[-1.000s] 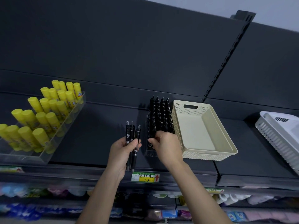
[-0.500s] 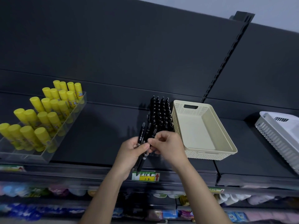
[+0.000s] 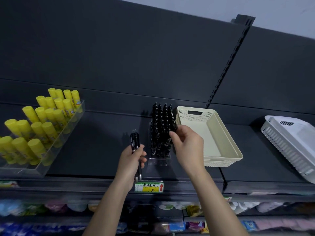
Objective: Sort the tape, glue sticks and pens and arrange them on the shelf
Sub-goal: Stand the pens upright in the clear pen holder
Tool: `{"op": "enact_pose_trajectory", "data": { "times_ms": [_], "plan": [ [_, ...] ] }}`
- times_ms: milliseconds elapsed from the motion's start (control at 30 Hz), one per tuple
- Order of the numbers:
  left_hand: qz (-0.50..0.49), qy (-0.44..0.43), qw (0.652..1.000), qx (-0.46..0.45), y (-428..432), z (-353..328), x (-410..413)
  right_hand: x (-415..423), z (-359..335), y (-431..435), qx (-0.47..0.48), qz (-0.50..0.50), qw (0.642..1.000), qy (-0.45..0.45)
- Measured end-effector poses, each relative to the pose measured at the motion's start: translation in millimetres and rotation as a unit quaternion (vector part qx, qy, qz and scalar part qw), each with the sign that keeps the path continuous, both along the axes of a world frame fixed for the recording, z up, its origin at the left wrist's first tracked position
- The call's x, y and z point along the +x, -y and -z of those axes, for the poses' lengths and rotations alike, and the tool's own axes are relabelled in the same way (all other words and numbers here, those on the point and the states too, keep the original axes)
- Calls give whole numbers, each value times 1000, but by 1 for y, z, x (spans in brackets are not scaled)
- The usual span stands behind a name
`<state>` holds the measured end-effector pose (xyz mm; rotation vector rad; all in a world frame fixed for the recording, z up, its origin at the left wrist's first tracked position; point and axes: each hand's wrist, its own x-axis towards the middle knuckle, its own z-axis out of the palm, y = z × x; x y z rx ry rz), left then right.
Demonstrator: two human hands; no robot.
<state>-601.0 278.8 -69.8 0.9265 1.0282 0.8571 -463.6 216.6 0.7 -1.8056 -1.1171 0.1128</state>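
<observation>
Pens (image 3: 162,126): black, packed upright in a clear acrylic rack (image 3: 159,161) at frame centre on the dark shelf (image 3: 95,143); the rack's front row of holes is unfilled. The left hand (image 3: 132,160) is clenched round loose pens (image 3: 135,143), two by the look of it, clicker ends up, just left of the rack. I read that as feed stock parked close so the other hand has a short reach. The right hand (image 3: 189,147) has its fingers curled at the rack's right edge and pinches what looks like a single pen (image 3: 175,128) among the packed rows. The fingers partly hide the contact, so that's a judgement. Probable step: seating one pen in a slot. Glue sticks (image 3: 42,123), yellow, stand in rows in a clear tray (image 3: 40,169) at frame left, well apart from the pens; that group looks sorted. No tape in view. A cream perforated basket (image 3: 221,163) sits just beside the rack on the frame's right side, and the right hand works over its near corner, so wrist room is tight. A white slatted basket (image 3: 289,145) sits tilted at far right. A price label (image 3: 149,187) is on the shelf lip below the rack. The lower shelves hold blurred goods. Risk: the rows are dense, so forcing a pen in could tip its neighbours or shove the rack.
</observation>
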Motion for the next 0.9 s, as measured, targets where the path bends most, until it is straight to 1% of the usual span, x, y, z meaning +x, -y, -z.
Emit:
{"op": "enact_pose_trajectory", "data": {
  "times_ms": [100,267,367,500,567,733,833,900],
  "plan": [
    [1,2,1000,1,-2,1,0,-2,7,-3,-15,-4,1000,20],
    [17,1,999,28,-1,4,-8,-4,9,-8,-12,0,999,38],
    [24,3,999,37,0,5,-12,-6,14,-9,-49,-14,996,76],
    [12,16,999,40,1,5,-16,-10,24,-10,-116,-11,988,100],
    [6,22,999,40,1,5,-17,-12,28,-9,-129,-14,986,107],
    [4,20,998,60,1,5,-19,-9,30,-8,-119,-18,988,99],
    [10,15,996,90,2,2,-18,-8,28,-1,-73,-8,997,39],
    [32,18,993,109,3,-1,-18,-9,24,3,-39,-8,999,3]
  ]
}}
